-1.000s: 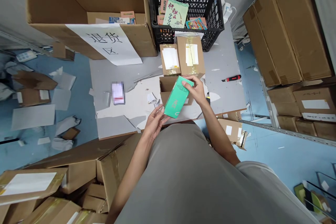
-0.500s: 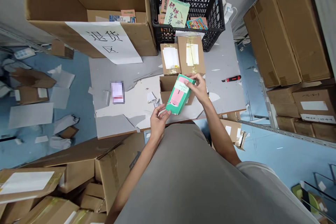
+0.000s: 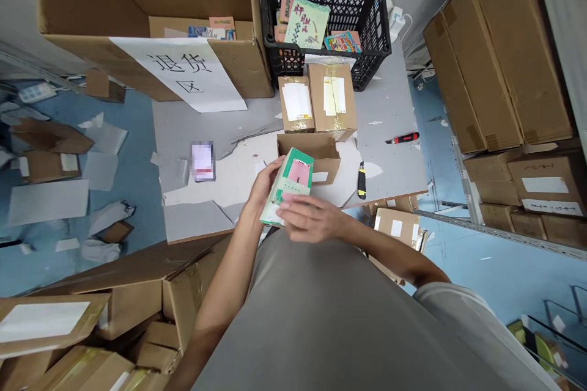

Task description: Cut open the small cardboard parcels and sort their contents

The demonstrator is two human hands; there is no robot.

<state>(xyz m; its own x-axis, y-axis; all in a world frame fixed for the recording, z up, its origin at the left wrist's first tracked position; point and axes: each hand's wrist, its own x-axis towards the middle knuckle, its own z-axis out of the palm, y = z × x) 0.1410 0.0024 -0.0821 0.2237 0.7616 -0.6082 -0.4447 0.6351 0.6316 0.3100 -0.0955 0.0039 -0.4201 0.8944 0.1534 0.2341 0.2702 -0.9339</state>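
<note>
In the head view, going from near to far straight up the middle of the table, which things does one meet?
Green book with pink panel, held in both hands → open small brown cardboard box → two sealed brown cardboard parcels with white labels → black plastic lattice crate holding books.

Both my forearms reach forward, bare. My left hand is cupped, fingers curled upward, thumb side up. My right hand lies across in front, palm down, fingers extended leftward.
</note>
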